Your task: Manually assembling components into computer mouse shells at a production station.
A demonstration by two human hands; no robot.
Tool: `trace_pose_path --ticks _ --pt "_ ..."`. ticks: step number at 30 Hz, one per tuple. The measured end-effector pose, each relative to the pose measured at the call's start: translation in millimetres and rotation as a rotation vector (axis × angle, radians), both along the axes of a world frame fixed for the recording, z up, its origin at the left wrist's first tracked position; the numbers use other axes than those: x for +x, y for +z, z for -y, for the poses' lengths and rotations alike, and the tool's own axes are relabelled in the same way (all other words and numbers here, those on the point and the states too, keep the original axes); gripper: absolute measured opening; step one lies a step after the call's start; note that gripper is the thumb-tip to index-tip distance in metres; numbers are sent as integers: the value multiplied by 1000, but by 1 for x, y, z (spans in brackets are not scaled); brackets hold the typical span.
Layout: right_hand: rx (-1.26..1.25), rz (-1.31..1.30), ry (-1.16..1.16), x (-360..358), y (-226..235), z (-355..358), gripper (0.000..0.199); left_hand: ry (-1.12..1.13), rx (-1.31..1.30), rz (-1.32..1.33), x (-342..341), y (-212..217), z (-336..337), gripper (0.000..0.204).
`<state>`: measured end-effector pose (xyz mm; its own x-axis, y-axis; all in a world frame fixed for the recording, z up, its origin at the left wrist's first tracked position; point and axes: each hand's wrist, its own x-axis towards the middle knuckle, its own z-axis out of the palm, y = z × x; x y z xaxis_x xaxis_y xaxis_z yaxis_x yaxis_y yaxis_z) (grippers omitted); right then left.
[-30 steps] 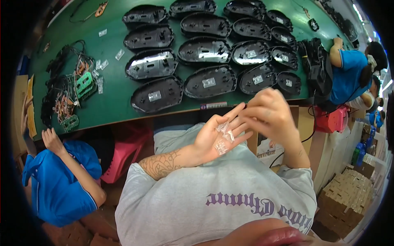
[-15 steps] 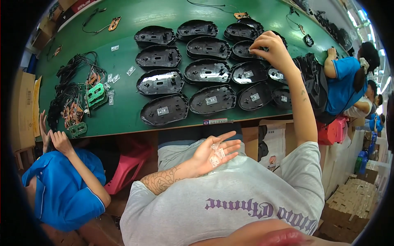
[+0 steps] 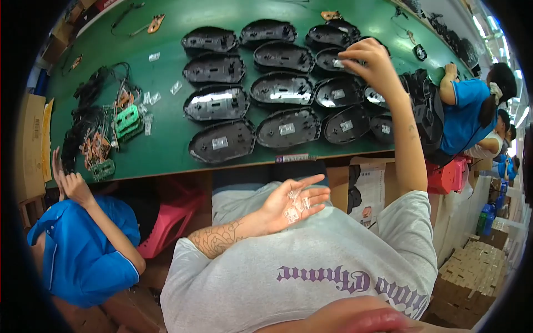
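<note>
Palm up in front of my shirt, my left hand (image 3: 291, 206) has its fingers stretched out and carries several small clear plastic pieces (image 3: 294, 211). My right hand (image 3: 367, 62) reaches over the far right of the rows, thumb and fingertips apart. Just by those fingertips, a clear piece (image 3: 337, 64) lies inside a black mouse shell (image 3: 325, 60). Other shells in the near rows, such as the front left mouse shell (image 3: 206, 151), also have a clear piece inside. In the left columns the farther shells, like one mouse shell (image 3: 202, 71), show none.
Loose clear pieces (image 3: 154, 98) lie on the green table (image 3: 166, 122) left of the shells. Beyond them are tangled black cables (image 3: 91, 91) and green circuit boards (image 3: 127, 122). One co-worker in blue (image 3: 89, 250) sits at my left, another co-worker (image 3: 469, 111) at the far right.
The clear piece that my right fingers pinched now lies in the shell, and those fingers have spread. My left hand has shifted slightly right, still carrying its pieces.
</note>
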<state>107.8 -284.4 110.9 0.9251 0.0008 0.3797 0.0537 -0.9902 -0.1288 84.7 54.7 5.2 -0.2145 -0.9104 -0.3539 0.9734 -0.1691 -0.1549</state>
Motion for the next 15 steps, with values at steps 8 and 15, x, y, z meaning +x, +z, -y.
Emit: trace_pose_path --ticks 8,15 --pt "475 -303 223 -67 34 -126 22 108 -19 -123 8 23 6 53" --pt "513 -372 247 -103 -11 -171 30 183 -286 -228 7 10 11 51"
